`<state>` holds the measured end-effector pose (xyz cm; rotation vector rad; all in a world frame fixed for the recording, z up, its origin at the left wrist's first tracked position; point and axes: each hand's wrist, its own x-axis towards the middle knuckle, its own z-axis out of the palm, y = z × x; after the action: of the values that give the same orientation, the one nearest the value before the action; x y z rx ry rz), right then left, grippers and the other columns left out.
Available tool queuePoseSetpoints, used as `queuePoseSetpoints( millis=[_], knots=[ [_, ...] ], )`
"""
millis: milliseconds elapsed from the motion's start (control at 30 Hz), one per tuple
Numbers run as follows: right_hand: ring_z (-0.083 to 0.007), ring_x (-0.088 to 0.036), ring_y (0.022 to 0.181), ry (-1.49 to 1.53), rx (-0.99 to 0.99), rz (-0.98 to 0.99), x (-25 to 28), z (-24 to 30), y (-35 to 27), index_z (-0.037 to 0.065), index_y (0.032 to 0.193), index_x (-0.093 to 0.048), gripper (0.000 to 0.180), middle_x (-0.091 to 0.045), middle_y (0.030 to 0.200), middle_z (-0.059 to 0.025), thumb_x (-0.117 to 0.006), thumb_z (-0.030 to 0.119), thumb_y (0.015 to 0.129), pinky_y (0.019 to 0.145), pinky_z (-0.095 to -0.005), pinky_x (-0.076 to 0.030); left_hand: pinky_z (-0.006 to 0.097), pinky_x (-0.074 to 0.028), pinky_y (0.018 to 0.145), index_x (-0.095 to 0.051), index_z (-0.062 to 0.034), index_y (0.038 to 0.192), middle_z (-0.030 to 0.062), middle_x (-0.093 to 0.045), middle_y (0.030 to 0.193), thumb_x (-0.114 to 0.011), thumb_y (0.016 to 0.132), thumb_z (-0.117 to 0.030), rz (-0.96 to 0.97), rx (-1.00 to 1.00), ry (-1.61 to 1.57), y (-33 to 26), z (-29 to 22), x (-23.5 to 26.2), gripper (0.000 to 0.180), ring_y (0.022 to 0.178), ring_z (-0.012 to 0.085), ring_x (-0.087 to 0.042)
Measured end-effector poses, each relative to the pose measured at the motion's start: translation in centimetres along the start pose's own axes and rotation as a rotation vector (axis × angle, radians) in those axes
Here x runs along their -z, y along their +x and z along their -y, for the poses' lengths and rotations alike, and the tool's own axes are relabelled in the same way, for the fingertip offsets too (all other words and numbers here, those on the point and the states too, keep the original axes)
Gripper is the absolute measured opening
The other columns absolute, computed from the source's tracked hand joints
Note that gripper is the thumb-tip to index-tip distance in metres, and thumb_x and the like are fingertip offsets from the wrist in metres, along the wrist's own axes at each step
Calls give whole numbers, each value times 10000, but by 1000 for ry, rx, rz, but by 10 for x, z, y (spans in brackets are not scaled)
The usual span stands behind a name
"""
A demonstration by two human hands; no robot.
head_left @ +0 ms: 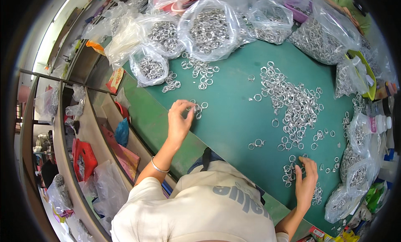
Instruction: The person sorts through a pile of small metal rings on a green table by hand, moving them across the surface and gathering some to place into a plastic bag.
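Observation:
My left hand (179, 122) is over the near left edge of the green table. Its thumb and forefinger are bent together on a silver ring (193, 101), beside a small group of rings (199, 110). At the right, my right hand (307, 181) rests on the tabletop with thumb and forefinger apart. Those fingertips lie against a small cluster of silver rings (288, 172); whether one is between them is hard to see. A large loose heap of similar rings (294, 106) spreads across the table beyond my right hand.
Clear plastic bags full of rings (209, 31) line the far edge, and more ring bags (357, 173) crowd the right side. A bottle (379, 124) lies among them. Shelves at the left hold a red basket (85, 158). Part of another person (351, 6) shows at the far right.

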<state>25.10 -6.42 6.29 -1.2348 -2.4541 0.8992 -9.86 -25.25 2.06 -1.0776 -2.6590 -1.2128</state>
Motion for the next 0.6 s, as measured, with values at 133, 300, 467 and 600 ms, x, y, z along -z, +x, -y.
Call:
queuePoseSetpoints(
  millis=[133, 300, 467, 600],
  knots=[
    [-346, -551, 949, -48, 127, 15, -13, 17, 4, -39, 1046, -595, 248, -598, 1030, -174, -624, -9, 802, 860, -389, -435, 374, -458, 776, -679, -41, 888, 108, -623, 891, -667, 764, 4, -53, 18, -37, 1, 22, 2, 132, 862, 289, -592],
    [-363, -542, 966, -55, 109, 55, -15, 29, 2, -32, 1047, -598, 269, -600, 1031, -177, -637, -9, 782, 870, -404, -426, 381, -395, 862, -674, -50, 955, 100, -598, 1030, -589, 788, 40, 60, -123, 99, 13, 35, -27, 208, 997, 293, -536],
    [-375, -503, 1083, -124, -2, -48, 7, 3, 3, -7, 1186, -540, 416, -554, 1160, -195, -674, 81, 802, 938, -413, -402, 424, -389, 956, -616, -26, 1101, 162, -550, 1180, -588, 791, 29, 36, -128, -19, 1, 2, -8, 316, 1109, 347, -511],
    [-428, -405, 1239, -296, -94, -204, -28, -3, 57, 45, 1400, -341, 811, -394, 1372, -264, -765, 287, 752, 1012, -500, -348, 447, -347, 1022, -567, -82, 1215, 157, -479, 1298, -687, 772, -52, 379, -460, 1, 2, -61, -45, 461, 1220, 355, -440]
  ],
)
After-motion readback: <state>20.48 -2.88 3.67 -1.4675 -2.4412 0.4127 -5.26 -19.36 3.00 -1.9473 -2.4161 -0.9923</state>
